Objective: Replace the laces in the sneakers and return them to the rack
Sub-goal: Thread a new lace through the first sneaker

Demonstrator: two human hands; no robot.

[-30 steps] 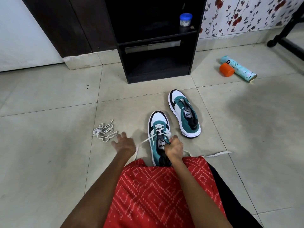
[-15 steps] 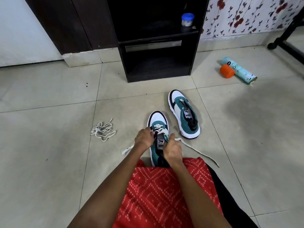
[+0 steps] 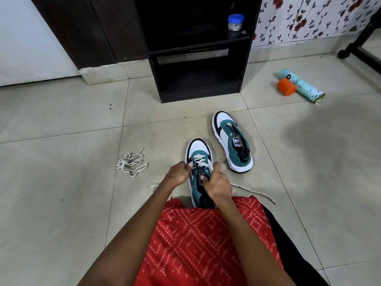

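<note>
A teal, white and black sneaker (image 3: 199, 150) stands on the floor right in front of me, its lower eyelets threaded with a white lace (image 3: 199, 158). My left hand (image 3: 179, 172) grips the sneaker's left side at the eyelets. My right hand (image 3: 218, 183) holds its right side and tongue, thumb up. The lace's loose ends trail out on the floor to the right (image 3: 254, 191) and to the left under my arm. A second matching sneaker (image 3: 233, 141) without a lace lies to the right. A bundled spare white lace (image 3: 132, 165) lies to the left.
A black shoe rack (image 3: 198, 79) with open shelves stands ahead; a small blue-lidded jar (image 3: 235, 22) sits on its upper shelf. A teal spray can (image 3: 303, 86) and an orange cap (image 3: 286, 87) lie on the tiles at right. A black stand foot (image 3: 358, 50) is at far right.
My left hand came back from the floor on the left to the sneaker's left side. The right lace end has swung nearer to me.
</note>
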